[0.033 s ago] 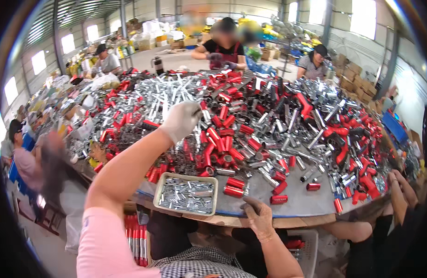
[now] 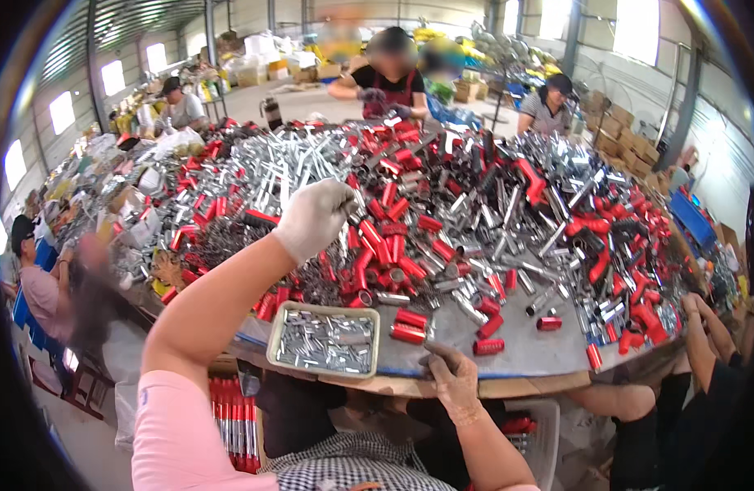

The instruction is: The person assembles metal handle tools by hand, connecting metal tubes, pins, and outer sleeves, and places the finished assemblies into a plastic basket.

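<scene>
My left hand [image 2: 316,218], in a whitish glove, reaches over the heap of metal parts [image 2: 393,209]. Its fingers are curled together at the heap; what they hold, if anything, I cannot make out. Bare and dark at the fingertips, my right hand [image 2: 455,380] rests at the table's near edge, thumb and fingers apart and nothing visible in it. Just beyond its fingertips lie red-and-silver sleeves [image 2: 408,333]. A cream tray [image 2: 272,358] filled with small silver pins [image 2: 324,340] stands between my forearms, on the near edge.
Bundled red-and-silver rods [image 2: 238,421] stand in a box below the edge at left; a white crate [image 2: 545,446] is below at right. Across the table a person in a dark red apron [image 2: 391,86] handles parts. Another person's hands [image 2: 700,315] are at the right edge.
The whole view has shifted slightly. Both hands keep nearly the same places over the heap and by the edge.
</scene>
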The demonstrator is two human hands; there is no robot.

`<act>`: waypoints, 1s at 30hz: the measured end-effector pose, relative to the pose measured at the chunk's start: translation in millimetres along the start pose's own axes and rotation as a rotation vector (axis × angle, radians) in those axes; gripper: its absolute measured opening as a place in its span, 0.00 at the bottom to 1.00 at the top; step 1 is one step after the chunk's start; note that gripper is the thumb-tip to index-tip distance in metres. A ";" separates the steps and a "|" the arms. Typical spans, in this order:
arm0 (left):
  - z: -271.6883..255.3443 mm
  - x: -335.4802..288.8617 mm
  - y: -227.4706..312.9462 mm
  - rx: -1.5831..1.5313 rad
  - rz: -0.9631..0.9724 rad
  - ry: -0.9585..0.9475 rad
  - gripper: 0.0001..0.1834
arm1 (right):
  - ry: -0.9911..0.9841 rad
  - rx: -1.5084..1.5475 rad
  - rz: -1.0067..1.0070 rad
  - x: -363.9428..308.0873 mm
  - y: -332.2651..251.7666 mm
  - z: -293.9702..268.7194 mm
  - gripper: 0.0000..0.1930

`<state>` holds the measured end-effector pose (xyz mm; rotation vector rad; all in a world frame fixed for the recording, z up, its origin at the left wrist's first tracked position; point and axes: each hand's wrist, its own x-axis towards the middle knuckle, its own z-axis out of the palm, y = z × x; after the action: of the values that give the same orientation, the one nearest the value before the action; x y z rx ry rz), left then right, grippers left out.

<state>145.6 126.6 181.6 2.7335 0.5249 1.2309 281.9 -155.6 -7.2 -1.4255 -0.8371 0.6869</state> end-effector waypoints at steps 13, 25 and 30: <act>34.4 -159.3 108.0 -0.370 0.668 -0.428 0.17 | 0.056 0.801 0.232 -34.7 -51.1 17.0 0.26; 117.5 -118.5 122.6 -0.197 0.434 -0.815 0.09 | 0.171 0.429 0.294 -79.1 -32.8 -42.1 0.28; 129.7 -67.7 138.2 0.202 0.197 -1.000 0.09 | 0.182 0.604 0.302 -86.8 -26.1 -62.4 0.22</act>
<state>237.5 -19.8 78.3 3.1185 0.2534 -0.2827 283.4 -263.6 13.9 -1.0440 -0.2322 0.9287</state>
